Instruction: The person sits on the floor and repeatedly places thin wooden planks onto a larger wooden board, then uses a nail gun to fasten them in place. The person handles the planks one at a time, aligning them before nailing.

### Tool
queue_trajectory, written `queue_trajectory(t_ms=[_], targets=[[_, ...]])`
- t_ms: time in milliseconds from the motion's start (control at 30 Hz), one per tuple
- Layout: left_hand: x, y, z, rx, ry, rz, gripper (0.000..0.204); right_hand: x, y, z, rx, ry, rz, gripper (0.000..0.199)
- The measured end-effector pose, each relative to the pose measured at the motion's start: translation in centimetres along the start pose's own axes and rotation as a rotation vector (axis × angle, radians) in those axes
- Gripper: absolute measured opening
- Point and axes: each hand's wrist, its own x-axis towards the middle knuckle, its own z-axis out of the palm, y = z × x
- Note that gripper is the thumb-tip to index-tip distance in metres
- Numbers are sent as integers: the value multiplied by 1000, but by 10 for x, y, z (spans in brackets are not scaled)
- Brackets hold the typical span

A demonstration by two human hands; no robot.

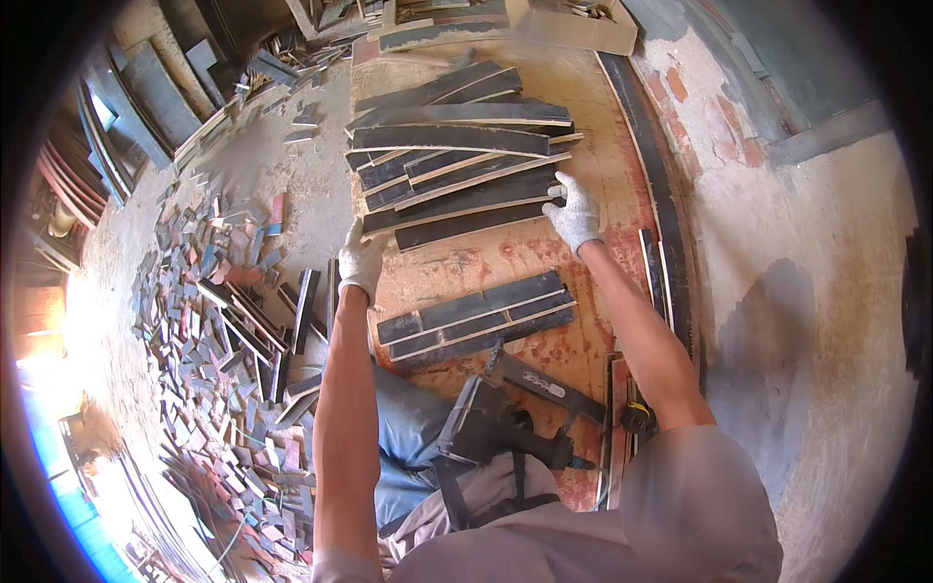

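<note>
Both my hands wear white knit gloves and reach to the near side of a loose pile of black-faced wooden strips (452,138). My left hand (361,262) is at the left end of a near strip (466,200), fingers stretched forward beside it. At that strip's right end is my right hand (576,214), thumb and forefinger curved around the end. Another strip (476,225) lies just nearer. Closer to me, several strips lie side by side as a panel (476,317). A black nail gun (505,413) rests by my lap.
Small wood offcuts (209,360) are heaped on the floor at left, with longer strips (243,321) among them. Right of the stained work board (428,277) runs a long dark plank (646,165). A tape measure (637,419) sits near my right elbow; a cardboard box (573,27) stands at the back.
</note>
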Motion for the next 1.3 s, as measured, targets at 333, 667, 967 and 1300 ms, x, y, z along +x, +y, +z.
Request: queue_trajectory(t_ms=[333, 667, 967, 1300], targets=[[-15, -13, -4, -424, 31, -205, 42, -2, -18, -21, 773, -44, 427, 46], [-75, -55, -35, -446, 100, 107, 39, -76, -31, -53, 619, -258, 317, 32], [-83, -73, -27, -54, 148, 151, 38, -115, -22, -55, -68, -333, 266, 43], [-86, -75, -27, -183, 194, 127, 16, -117, -50, -51, -39, -462, 360, 64]])
